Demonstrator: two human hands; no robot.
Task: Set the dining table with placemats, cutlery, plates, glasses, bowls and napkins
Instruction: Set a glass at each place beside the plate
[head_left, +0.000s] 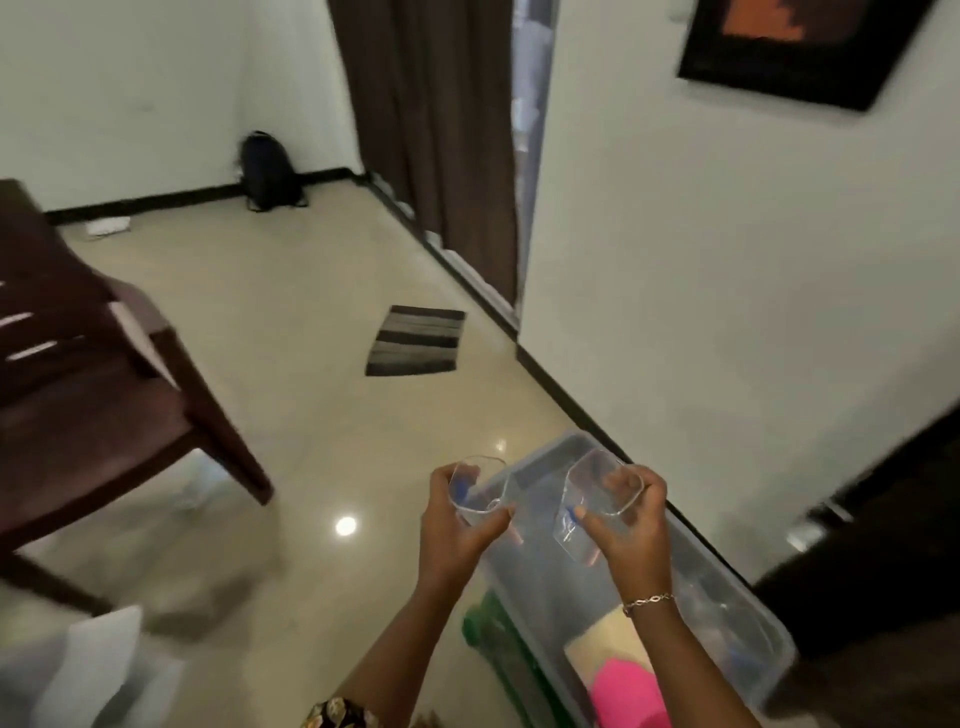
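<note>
Both curled: left hand (457, 525) gripping a glass (478, 486), right hand (631, 525) gripping another glass (602, 483).

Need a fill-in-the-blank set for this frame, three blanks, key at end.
The left hand grips one glass; the right hand grips a second ____.
The clear plastic bin below them stands on the ____.
A black ____ stands in the far corner.
Missing: glass; floor; backpack.

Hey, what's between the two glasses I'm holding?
Head view: nothing between the left glass and the right glass themselves; through the gap shows only the clear storage bin on the floor below.
</note>
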